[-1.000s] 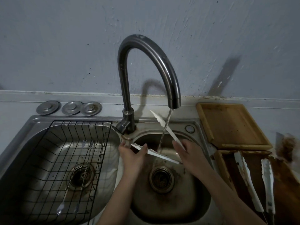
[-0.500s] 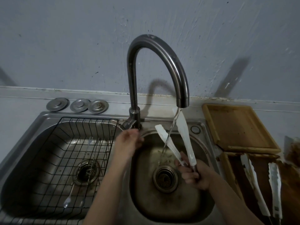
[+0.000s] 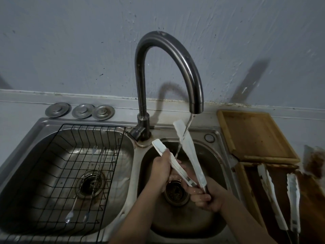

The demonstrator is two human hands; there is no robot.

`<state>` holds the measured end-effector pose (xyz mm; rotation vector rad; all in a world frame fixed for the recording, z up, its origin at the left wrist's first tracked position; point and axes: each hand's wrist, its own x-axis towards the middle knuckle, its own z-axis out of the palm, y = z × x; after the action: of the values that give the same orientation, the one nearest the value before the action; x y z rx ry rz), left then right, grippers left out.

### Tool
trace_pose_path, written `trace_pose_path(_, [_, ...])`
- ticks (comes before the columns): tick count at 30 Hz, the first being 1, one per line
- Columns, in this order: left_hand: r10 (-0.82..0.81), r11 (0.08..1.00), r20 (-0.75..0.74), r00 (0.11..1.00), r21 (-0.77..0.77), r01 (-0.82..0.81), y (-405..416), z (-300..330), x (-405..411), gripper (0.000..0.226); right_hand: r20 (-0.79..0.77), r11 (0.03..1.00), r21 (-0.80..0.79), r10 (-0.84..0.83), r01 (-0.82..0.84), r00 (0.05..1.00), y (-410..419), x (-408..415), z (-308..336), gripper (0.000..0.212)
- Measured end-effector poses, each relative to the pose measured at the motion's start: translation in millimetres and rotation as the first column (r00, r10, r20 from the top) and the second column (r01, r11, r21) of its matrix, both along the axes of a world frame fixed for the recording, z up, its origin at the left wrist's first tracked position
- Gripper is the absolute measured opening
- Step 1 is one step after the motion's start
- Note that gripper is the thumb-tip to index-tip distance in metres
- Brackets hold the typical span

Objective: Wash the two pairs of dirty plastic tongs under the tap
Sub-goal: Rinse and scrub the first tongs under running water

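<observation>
A pair of white plastic tongs (image 3: 189,152) stands tips-up over the right sink basin (image 3: 216,166). Water runs from the curved dark tap (image 3: 184,67) onto its right arm. My right hand (image 3: 205,196) grips the tongs at the hinge end, low over the drain. My left hand (image 3: 161,169) wraps around the left arm of the same tongs. The second pair of tongs (image 3: 279,196), smeared with brown dirt, lies on a dark wooden tray (image 3: 246,191) at the right.
A black wire rack (image 3: 58,173) sits in the left basin with two long forks (image 3: 88,182) on it. Three metal sink plugs (image 3: 80,110) lie behind that basin. A light wooden tray (image 3: 253,134) sits on the counter right of the tap.
My left hand came off the tap base and took hold of the tongs' left arm. The tongs stay upright under the running water.
</observation>
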<state>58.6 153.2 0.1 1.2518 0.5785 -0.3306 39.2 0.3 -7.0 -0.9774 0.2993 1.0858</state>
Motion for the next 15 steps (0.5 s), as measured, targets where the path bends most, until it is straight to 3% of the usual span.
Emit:
trace_pose_path(3, [-0.019, 0.986, -0.040, 0.999, -0.167, 0.012, -1.2, -0.2, -4.0, 0.040, 0.014, 0.999, -0.030, -0.027, 0.027, 1.000, 1.9, 0.7, -0.1, 0.032])
trace_pose_path(5, [-0.046, 0.981, -0.060, 0.997, -0.193, 0.034, -5.0, -2.4, -7.5, 0.022, -0.010, 0.996, -0.025, -0.083, 0.083, 0.996, 2.3, 0.9, -0.8, 0.035])
trace_pose_path(7, [-0.068, 0.983, -0.071, 0.995, -0.173, 0.054, -7.4, -3.8, -9.1, 0.019, -0.036, 0.992, -0.009, -0.129, 0.129, 0.991, 1.1, 0.1, -2.9, 0.034])
trace_pose_path(13, [-0.136, 0.988, -0.041, 0.990, 0.066, 0.139, -2.1, 7.8, -0.3, 0.028, -0.028, 0.996, 0.008, -0.089, 0.089, 0.996, -1.6, 0.5, -5.5, 0.032])
trace_pose_path(15, [-0.100, 0.967, 0.007, 0.995, 0.238, 0.095, 3.7, 6.3, 8.7, 0.031, -0.033, 0.998, 0.011, -0.061, 0.061, 0.998, -3.6, -0.1, -4.4, 0.033])
